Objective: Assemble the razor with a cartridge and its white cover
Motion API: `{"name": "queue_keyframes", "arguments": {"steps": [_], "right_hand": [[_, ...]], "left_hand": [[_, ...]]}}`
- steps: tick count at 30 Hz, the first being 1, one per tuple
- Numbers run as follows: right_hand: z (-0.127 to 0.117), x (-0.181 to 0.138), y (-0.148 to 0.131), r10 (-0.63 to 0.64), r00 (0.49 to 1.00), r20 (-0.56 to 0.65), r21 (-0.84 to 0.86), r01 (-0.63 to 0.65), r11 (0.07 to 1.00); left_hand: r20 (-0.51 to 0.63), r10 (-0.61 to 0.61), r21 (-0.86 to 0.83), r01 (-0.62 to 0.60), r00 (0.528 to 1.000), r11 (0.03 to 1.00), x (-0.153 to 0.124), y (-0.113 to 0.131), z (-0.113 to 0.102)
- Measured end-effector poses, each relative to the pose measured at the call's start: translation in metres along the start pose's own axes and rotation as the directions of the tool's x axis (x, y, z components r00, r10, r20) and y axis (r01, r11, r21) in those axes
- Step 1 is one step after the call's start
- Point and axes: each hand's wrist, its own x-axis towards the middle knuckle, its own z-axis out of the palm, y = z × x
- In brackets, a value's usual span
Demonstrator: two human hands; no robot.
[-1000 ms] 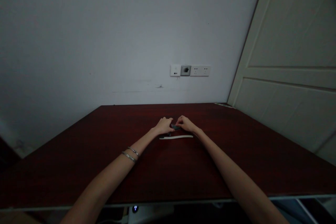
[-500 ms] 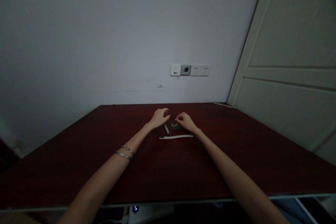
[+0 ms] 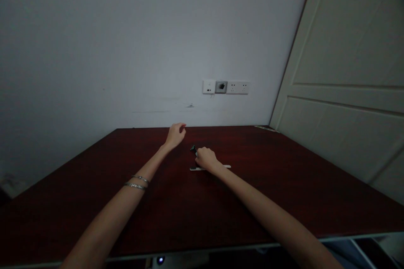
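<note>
On the dark red table, my right hand (image 3: 205,158) is closed around the handle of what looks like a razor (image 3: 193,149). Its dark T-shaped head points away to the far left, and the hand hides most of the handle. Under and beside that hand lies a slim white stick (image 3: 226,166) with a dark left end, perhaps a toothbrush; its middle is covered. Farther left and back, my left hand (image 3: 175,135) is above the table, fingers curved, thumb apart, holding nothing visible. Two silver bracelets (image 3: 136,185) circle the left forearm.
The wooden table (image 3: 151,218) reaches back to a pale wall (image 3: 110,50). Sockets and switches (image 3: 226,87) are set in the wall. A thin strip (image 3: 267,128) lies at the table's back right corner, near a white panelled door (image 3: 341,134).
My left hand has moved left and back, away from the razor. My right hand has come left and nearer, closing on the razor's handle. The small clear packet is no longer visible.
</note>
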Motion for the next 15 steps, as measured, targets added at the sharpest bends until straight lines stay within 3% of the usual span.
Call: {"name": "queue_keyframes", "arguments": {"steps": [7, 11, 15], "right_hand": [[-0.011, 0.004, 0.019, 0.067, 0.997, -0.032, 0.005, -0.067, 0.998], [-0.033, 0.002, 0.073, 0.189, 0.980, -0.068, 0.009, -0.188, 0.982], [-0.054, -0.014, 0.148, 0.343, 0.935, -0.088, 0.009, -0.343, 0.939]], "left_hand": [[0.062, 0.034, -0.038, -0.031, 0.998, 0.999, -0.012, 0.005, 0.012], [0.194, 0.160, -0.038, -0.156, 0.968, 0.987, -0.020, 0.015, 0.025], [0.442, 0.214, -0.099, -0.189, 0.871, 0.977, -0.031, 0.028, 0.040]]}}
